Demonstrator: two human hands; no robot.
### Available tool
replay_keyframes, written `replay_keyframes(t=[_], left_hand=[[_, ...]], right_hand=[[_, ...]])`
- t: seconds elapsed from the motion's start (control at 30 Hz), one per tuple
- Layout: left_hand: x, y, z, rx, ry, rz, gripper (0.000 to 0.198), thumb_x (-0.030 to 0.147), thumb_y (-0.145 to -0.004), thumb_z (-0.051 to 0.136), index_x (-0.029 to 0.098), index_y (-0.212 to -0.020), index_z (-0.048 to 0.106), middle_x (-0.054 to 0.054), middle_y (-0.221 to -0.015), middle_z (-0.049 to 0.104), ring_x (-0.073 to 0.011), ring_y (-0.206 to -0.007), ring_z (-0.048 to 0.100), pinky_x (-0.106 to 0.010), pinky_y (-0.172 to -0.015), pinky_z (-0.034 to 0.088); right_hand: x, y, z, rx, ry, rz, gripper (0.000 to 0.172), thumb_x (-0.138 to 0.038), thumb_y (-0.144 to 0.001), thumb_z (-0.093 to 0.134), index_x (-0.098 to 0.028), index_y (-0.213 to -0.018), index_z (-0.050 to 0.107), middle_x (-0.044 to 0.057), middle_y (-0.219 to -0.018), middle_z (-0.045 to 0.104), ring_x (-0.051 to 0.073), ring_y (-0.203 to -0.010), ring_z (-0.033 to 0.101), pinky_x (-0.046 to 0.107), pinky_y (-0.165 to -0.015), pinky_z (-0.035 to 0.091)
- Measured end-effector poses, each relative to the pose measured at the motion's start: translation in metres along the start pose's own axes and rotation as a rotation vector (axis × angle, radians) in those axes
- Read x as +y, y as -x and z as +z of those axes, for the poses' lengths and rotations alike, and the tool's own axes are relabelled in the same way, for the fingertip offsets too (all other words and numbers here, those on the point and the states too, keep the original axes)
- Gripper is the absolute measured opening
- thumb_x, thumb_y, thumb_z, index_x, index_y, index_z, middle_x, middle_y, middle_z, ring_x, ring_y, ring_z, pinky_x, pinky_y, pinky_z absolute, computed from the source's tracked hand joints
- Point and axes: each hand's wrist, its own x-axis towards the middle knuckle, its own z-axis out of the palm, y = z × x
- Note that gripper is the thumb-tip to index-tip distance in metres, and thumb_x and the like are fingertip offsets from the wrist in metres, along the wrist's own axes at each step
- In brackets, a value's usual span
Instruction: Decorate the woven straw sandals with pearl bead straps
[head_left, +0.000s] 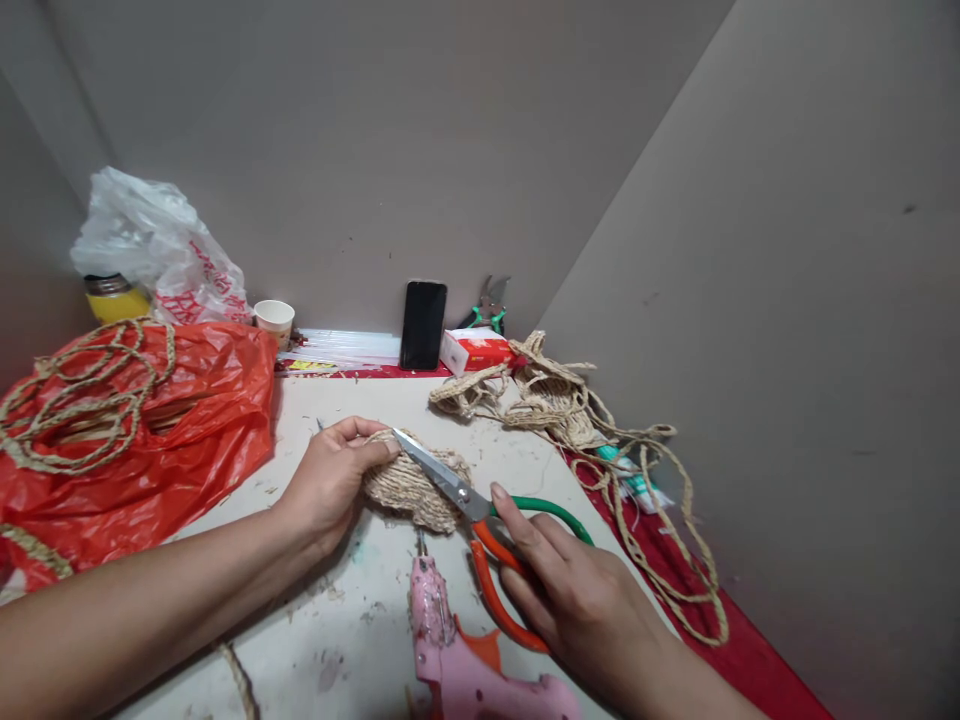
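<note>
My left hand (341, 470) pinches the left edge of a woven straw-rope piece (416, 490), a small flat shape built from rows of braided cord. My right hand (562, 570) grips scissors (450, 480) with one green and one orange handle. Their blades lie over the top of the woven piece, and the tips reach close to my left fingertips. The blades look nearly closed; whether cord sits between them I cannot tell. Just below the piece, a pink glue gun (442, 630) with an orange trigger lies with its nozzle pointing away from me.
Braided cord (97, 400) is coiled on a red plastic bag (232, 400) at left. More cord and woven pieces (555, 400) lie at right. Along the back wall are a paper cup (275, 320), glue sticks (349, 348), a phone (424, 325), a red box (484, 350) and pruning shears (491, 305).
</note>
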Motion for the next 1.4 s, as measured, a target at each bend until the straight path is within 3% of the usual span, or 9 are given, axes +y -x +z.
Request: replay_keyframes(t=[0.63, 1.23, 1.4], left_hand=[[0.007, 0.0, 0.001, 0.042, 0.05, -0.034, 0.018, 0.009, -0.058, 0.073, 0.012, -0.07, 0.06, -0.002, -0.063, 0.066, -0.0128, -0.056, 0.061, -0.024, -0.058, 0.047], [0.012, -0.004, -0.001, 0.067, 0.048, 0.046, 0.021, 0.012, -0.054, 0.076, 0.012, -0.069, 0.062, -0.003, -0.061, 0.068, -0.0129, -0.055, 0.061, -0.023, -0.056, 0.047], [0.018, -0.011, -0.006, 0.085, 0.049, 0.132, 0.024, 0.016, -0.053, 0.078, 0.013, -0.07, 0.061, 0.0, -0.062, 0.067, -0.0118, -0.053, 0.059, -0.022, -0.054, 0.046]], right_hand=[[-0.002, -0.003, -0.01, 0.001, -0.01, 0.027, 0.053, -0.019, -0.094, 0.04, -0.013, -0.145, 0.026, 0.008, -0.086, 0.062, 0.021, -0.064, 0.063, 0.032, -0.054, 0.053], [0.003, -0.007, -0.028, -0.019, -0.059, 0.019, 0.058, -0.017, -0.091, 0.042, -0.018, -0.146, 0.024, 0.009, -0.089, 0.063, 0.022, -0.067, 0.065, 0.034, -0.056, 0.055], [0.004, -0.004, -0.027, -0.03, -0.071, 0.002, 0.058, -0.014, -0.09, 0.041, -0.018, -0.146, 0.025, 0.009, -0.088, 0.062, 0.022, -0.068, 0.065, 0.033, -0.056, 0.055]])
